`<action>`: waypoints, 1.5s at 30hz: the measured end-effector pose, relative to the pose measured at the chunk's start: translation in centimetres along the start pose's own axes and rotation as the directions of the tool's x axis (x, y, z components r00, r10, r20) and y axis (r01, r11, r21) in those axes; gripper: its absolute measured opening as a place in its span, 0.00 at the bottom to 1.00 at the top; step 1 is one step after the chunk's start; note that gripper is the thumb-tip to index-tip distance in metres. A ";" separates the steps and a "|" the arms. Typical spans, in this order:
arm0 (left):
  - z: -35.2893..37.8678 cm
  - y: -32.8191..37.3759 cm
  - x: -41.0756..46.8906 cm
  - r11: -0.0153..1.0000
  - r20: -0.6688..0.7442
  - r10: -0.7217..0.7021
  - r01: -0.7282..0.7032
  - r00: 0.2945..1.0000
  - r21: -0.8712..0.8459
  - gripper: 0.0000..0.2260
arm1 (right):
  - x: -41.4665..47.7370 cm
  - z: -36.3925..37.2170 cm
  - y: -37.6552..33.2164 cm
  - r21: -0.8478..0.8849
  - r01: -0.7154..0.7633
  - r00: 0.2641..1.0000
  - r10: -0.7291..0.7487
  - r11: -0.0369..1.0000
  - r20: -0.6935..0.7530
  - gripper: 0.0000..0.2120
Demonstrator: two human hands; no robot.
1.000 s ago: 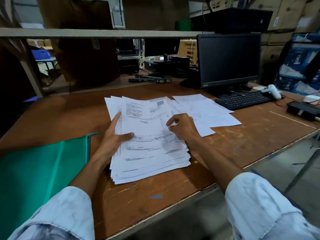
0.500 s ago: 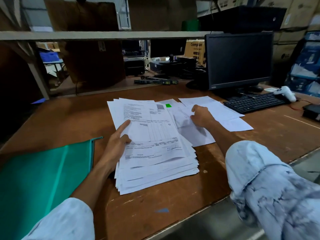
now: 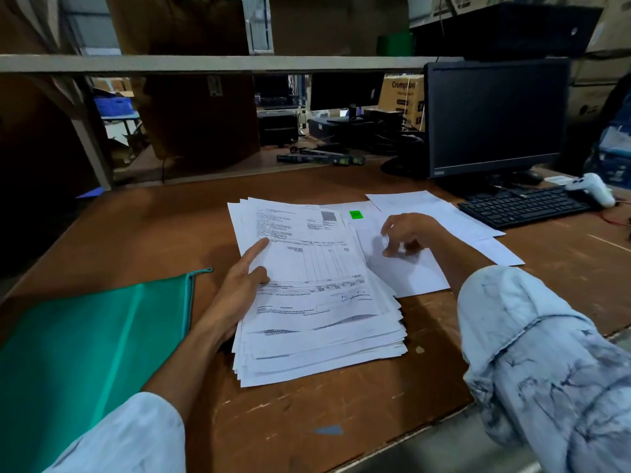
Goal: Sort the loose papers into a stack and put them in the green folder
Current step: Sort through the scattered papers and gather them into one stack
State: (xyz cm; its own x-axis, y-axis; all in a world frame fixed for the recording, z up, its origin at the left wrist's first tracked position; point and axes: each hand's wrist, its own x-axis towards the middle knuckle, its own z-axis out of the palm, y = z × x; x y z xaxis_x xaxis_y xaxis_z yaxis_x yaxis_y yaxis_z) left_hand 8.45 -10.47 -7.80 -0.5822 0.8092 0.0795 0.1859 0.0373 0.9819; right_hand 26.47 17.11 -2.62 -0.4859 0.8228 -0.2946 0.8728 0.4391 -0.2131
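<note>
green folder (image 3: 85, 336): flat on the desk (image 3: 153, 233) at the far left, zip edge turned toward the papers, near the stack but apart from it; no paper seen in it.
left hand (image 3: 239, 285): at the stack's left edge, index finger and thumb laid straight on the top sheet and pressing it down; other fingers hidden.
stack (image 3: 317, 302): thick pile of printed sheets in the middle, edges ragged and fanned, not yet squared.
right hand (image 3: 406, 233): fingers bent, tips down on a loose sheet just right of the stack; pinching it or only touching, cannot tell.
loose sheets (image 3: 454, 220): about 3 or 4 overlapping, spread between the stack and the keyboard (image 3: 522, 206).
step in hand: likely gathering, picking the next loose sheet for the stack while the pile is pinned.
next move: probably calls for lifting 1 thin sheet clear of its neighbours, laying it on top, then squaring the edges before the folder.
</note>
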 end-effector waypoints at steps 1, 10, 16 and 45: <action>0.0 0.0 -0.1 1.000 0.005 -0.008 0.008 1.000 -0.007 0.26 | -0.4 0.0 0.1 -0.050 0.002 1.000 -0.002 0.999 0.004 0.25; -0.3 -0.2 -0.2 0.999 0.014 -0.031 0.032 0.999 -0.004 0.26 | -3.2 1.5 2.5 0.067 -0.082 0.992 0.088 0.994 -0.095 0.19; -0.2 -0.2 -0.2 1.000 0.002 -0.027 0.027 1.000 0.006 0.26 | -3.6 3.5 1.1 0.239 -0.072 0.945 0.142 0.968 -0.293 0.17; -0.1 -0.4 0.0 0.993 0.048 0.098 -0.094 0.994 -0.075 0.22 | -10.5 2.5 0.0 0.691 0.402 0.897 -0.108 0.600 -0.428 0.13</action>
State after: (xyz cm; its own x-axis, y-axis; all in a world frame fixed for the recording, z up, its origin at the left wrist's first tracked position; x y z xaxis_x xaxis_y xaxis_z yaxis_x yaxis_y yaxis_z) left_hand 8.27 -10.54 -8.12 -0.5226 0.8360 0.1672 0.1802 -0.0834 0.9801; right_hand 31.41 7.59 -1.83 -0.5108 0.8452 0.1572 0.2967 0.3449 -0.8905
